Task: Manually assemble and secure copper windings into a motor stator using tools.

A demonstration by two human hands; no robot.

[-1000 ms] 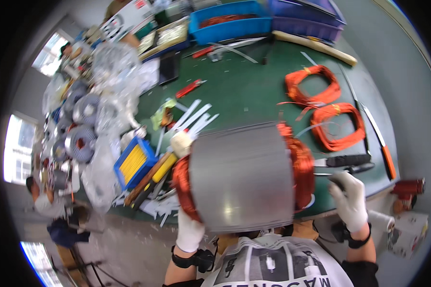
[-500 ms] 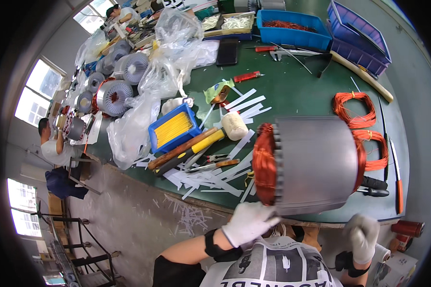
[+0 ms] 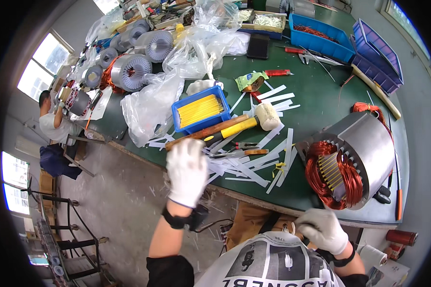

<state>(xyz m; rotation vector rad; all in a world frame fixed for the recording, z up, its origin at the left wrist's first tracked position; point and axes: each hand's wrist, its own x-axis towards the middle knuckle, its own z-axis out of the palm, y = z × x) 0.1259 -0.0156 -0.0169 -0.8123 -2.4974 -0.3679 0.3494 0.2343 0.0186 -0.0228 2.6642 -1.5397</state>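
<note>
My left hand (image 3: 187,173), in a white glove, is over the near end of the handle of a white-headed mallet (image 3: 268,117) with a yellow and black handle. The hand hides that end, and whether it touches the handle cannot be made out. A wooden handle (image 3: 225,128) lies alongside. My gloved right hand (image 3: 322,230) is at the table's front edge, fingers curled in, just below a motor stator (image 3: 361,148). The grey stator lies on its side, its open end facing lower left. Red-brown copper coils (image 3: 349,182) bulge from that end, with yellow strips in the bore.
White paper strips (image 3: 244,172) and pliers (image 3: 244,145) lie left of the stator. Behind them are a blue tray (image 3: 177,125) of yellow sticks and plastic bags (image 3: 148,110). Blue (image 3: 316,43) and purple bins (image 3: 376,57) stand at the back right. Another person (image 3: 57,122) sits far left.
The stator has turned, bringing its coil end round toward me. My left hand has left its near side and moved left to the mallet handle. My right hand has moved left and up.
</note>
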